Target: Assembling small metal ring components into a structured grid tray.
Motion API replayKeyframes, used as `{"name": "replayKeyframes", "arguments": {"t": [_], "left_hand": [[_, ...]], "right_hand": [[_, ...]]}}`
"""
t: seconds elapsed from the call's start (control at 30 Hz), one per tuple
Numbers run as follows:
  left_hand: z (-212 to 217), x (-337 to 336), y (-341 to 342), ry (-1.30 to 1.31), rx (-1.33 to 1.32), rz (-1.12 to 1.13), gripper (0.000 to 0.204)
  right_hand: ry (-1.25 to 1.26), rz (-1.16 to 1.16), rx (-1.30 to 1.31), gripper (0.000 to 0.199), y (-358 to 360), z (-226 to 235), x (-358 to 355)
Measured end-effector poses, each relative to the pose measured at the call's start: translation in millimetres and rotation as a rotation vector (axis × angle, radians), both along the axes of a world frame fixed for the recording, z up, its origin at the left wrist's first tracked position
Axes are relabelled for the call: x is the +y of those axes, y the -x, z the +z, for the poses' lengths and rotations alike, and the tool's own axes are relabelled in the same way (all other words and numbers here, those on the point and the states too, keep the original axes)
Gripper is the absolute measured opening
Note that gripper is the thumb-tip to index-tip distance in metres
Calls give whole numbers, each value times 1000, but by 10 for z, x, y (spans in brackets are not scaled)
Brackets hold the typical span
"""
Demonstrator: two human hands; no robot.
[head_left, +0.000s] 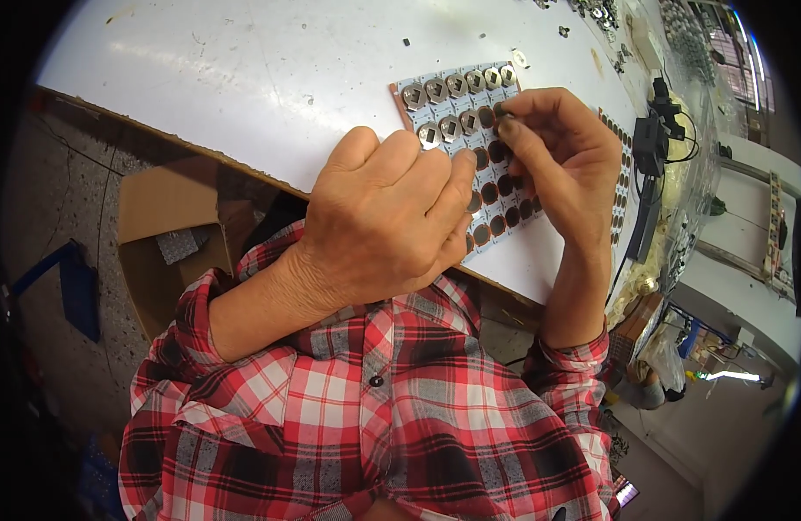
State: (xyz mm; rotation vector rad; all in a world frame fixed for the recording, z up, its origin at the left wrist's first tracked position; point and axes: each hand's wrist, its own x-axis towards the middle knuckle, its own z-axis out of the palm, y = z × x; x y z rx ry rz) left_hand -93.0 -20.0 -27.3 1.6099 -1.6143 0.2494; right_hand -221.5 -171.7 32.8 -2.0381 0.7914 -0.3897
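Note:
A pale blue tray with rows of round brown pockets lies on the white table. Its far rows hold several grey metal hexagonal parts. My left hand rests curled over the tray's near side, fingertips pressing on its surface; whether it holds anything is hidden. My right hand pinches a small metal part between thumb and forefinger, just over a pocket in the second row.
An open cardboard box sits on the floor to the left below the table edge. A second strip of brown pockets lies right of my right hand, beside a black device with cables. Loose small parts lie at the far right.

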Motion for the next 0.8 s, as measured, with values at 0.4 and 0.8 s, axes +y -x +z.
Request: {"name": "replayKeyframes", "arguments": {"t": [0.4,0.8], "left_hand": [[16,-33,1,-12,-7,-1,47],[40,-22,-3,-44,-21,-21,41]], "right_hand": [[-191,-160,-107,15,-71,-68,40],[7,-37,-79,13,-17,-93,1]]}}
